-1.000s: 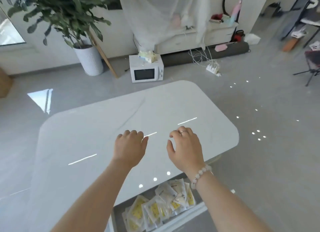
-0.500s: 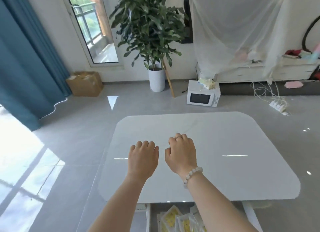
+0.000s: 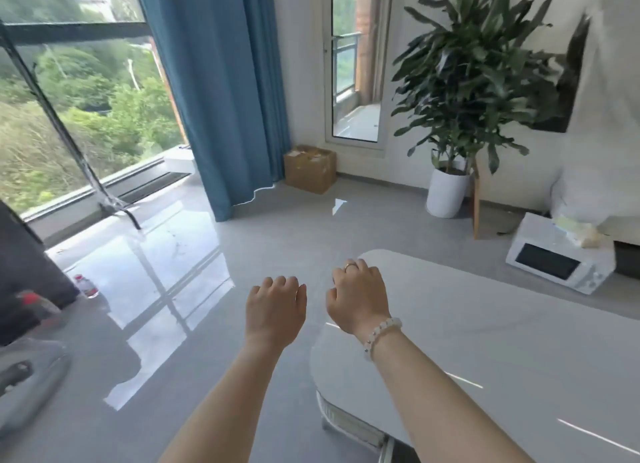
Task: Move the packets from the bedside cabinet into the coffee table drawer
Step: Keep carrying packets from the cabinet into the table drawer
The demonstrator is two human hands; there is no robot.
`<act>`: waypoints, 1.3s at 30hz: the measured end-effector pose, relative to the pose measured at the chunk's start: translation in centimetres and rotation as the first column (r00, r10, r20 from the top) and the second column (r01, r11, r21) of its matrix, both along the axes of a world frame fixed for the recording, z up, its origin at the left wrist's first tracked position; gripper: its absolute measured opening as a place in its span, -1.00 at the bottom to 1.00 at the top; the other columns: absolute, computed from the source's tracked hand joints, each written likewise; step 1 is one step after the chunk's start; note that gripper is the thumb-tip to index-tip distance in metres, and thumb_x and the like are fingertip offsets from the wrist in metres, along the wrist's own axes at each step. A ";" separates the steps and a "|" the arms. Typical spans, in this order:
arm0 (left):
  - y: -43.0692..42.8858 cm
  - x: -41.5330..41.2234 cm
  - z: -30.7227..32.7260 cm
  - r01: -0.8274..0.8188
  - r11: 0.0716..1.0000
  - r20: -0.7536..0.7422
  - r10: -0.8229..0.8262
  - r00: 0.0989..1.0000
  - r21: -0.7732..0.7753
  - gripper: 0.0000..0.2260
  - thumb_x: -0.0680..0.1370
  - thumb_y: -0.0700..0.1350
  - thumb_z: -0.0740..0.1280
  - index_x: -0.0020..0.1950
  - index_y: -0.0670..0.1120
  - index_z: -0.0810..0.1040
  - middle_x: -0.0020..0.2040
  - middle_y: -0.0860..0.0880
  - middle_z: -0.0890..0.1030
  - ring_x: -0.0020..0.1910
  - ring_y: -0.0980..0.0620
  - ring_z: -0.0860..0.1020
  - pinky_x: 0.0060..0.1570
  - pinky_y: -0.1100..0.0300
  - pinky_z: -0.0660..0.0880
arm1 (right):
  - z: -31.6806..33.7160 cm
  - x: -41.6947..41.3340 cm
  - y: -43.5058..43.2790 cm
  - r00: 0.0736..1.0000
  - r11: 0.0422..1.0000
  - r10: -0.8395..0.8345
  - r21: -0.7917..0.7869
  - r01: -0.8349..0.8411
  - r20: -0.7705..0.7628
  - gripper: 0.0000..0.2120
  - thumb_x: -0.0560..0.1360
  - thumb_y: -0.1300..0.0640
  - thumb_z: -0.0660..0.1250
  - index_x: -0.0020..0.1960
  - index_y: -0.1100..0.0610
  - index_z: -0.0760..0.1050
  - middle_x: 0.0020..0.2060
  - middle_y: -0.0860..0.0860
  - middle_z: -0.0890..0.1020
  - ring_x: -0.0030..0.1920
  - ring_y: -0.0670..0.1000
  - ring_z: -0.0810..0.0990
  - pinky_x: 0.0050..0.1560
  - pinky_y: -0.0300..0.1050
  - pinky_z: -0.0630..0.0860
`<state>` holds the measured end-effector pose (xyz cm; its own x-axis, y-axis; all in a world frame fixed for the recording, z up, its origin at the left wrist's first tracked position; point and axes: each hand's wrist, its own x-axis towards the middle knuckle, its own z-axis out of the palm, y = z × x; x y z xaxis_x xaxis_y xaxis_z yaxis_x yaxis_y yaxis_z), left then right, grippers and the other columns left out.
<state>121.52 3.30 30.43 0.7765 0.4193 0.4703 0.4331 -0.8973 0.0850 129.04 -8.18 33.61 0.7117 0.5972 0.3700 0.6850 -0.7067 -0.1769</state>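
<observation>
My left hand (image 3: pixel 275 310) hangs over the grey floor just left of the white coffee table (image 3: pixel 502 345), fingers loosely curled and holding nothing. My right hand (image 3: pixel 358 298), with a ring and a bead bracelet, hovers above the table's left corner, also loosely curled and empty. The table's drawer and the packets in it are out of view. No bedside cabinet shows in this frame.
A white microwave (image 3: pixel 557 258) sits on the floor beyond the table, next to a potted plant (image 3: pixel 448 189). A cardboard box (image 3: pixel 310 168) stands by the blue curtain (image 3: pixel 221 92). A small bottle (image 3: pixel 86 286) lies on the floor at left near dark furniture.
The view has swung left, away from the table and the open drawer with packets, toward the window. Both hands stayed raised, empty and loosely curled.
</observation>
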 end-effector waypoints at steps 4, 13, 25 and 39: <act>7.4 -5.9 0.2 -0.165 0.986 -0.067 0.166 0.984 0.007 -0.83 0.43 -0.11 0.38 -0.36 -0.10 0.54 -0.45 -0.01 0.52 -0.46 -0.08 0.53 -0.45 0.14 0.40 | 0.5 -4.2 8.7 0.977 0.976 0.204 -0.068 -0.208 -0.061 -0.50 0.32 0.10 -0.09 -0.05 0.20 0.57 0.00 0.10 0.60 0.09 0.13 0.49 0.05 -0.06 0.37; 18.5 -21.5 1.0 -0.566 0.816 -0.114 0.556 0.824 -0.114 -0.69 0.61 -0.05 0.15 -0.18 -0.17 0.58 -0.23 -0.11 0.61 -0.22 -0.19 0.58 -0.24 0.12 0.40 | 0.1 -16.9 23.4 0.839 0.827 0.536 -0.140 -0.544 -0.093 -0.69 0.51 0.11 0.10 0.10 0.19 0.52 0.10 0.09 0.55 0.16 0.10 0.43 0.14 -0.04 0.30; 21.1 -40.6 -0.6 -0.875 0.446 -0.095 0.878 0.468 -0.187 -0.64 0.56 -0.01 0.07 -0.26 -0.15 0.53 -0.28 -0.09 0.57 -0.30 -0.14 0.57 -0.30 0.11 0.41 | 0.1 -34.2 32.9 0.467 0.453 0.883 -0.171 -0.875 -0.051 -0.68 0.53 0.07 0.10 0.13 0.17 0.52 0.12 0.10 0.57 0.18 0.09 0.46 0.16 -0.05 0.32; 20.1 -57.4 -0.7 -0.970 -0.069 -0.054 0.997 -0.058 -0.232 -0.67 0.54 -0.04 0.13 -0.35 -0.15 0.48 -0.37 -0.08 0.52 -0.39 -0.14 0.54 -0.45 0.18 0.28 | -0.4 -53.7 39.5 -0.053 -0.074 0.990 -0.164 -0.984 -0.128 -0.68 0.45 0.09 0.10 -0.09 0.19 0.59 -0.11 0.09 0.60 0.00 0.13 0.52 0.02 -0.02 0.36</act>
<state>64.10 23.40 29.73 -0.5627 0.7633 0.3174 0.8254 0.4973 0.2672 75.33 31.28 33.24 -0.6887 0.7042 0.1727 0.6894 0.7098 -0.1447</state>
